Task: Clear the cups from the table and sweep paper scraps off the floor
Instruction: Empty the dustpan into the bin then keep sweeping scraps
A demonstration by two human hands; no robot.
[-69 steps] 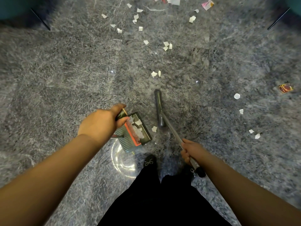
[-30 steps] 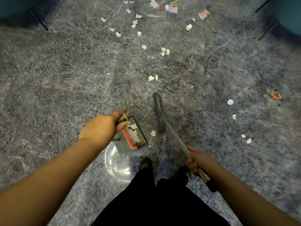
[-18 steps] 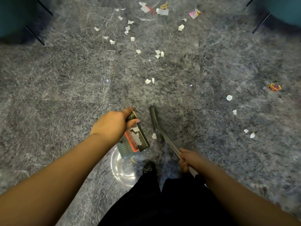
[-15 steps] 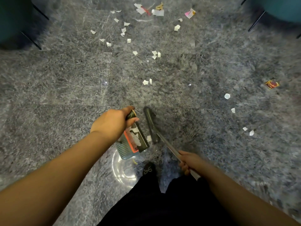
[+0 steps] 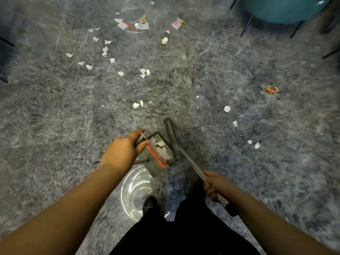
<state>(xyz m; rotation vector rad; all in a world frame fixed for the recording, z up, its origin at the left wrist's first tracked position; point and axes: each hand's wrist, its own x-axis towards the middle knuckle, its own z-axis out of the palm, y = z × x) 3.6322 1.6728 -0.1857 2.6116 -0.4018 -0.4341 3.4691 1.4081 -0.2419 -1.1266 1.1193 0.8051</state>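
You are standing over a grey mottled floor [image 5: 55, 126], your dark trousers [image 5: 184, 236] and one dark shoe [image 5: 149, 207] showing at the bottom edge, with a round glare of light [image 5: 135, 188] lying on the floor just ahead of the shoe. Your right hand [image 5: 216, 184] is curling round the metal handle of the broom [image 5: 191, 163], low on the shaft, near its dark end cap. Your left hand [image 5: 122, 153] is gripping the handle of the dustpan [image 5: 158, 155], fingers wrapped round it and thumb on top. The dustpan is sitting tilted just ahead of your feet, holding a clump of white paper scraps [image 5: 161, 148] behind its orange comb strip. The broom head [image 5: 170, 130] is lying right beside the dustpan's right edge; whether they are touching is hard to tell through the blur. Farther out, two white scraps [image 5: 137, 104] are lying together ahead of the dustpan, and a few more [image 5: 253, 143] are scattered off to your right near a red wrapper [image 5: 271, 89]. Beyond that, many loose scraps [image 5: 104, 50] are spreading across the floor toward a pile of torn litter [image 5: 141, 25] and a pink wrapper [image 5: 177, 23]. At the far right, a teal chair [image 5: 279, 8] is standing on thin dark legs.
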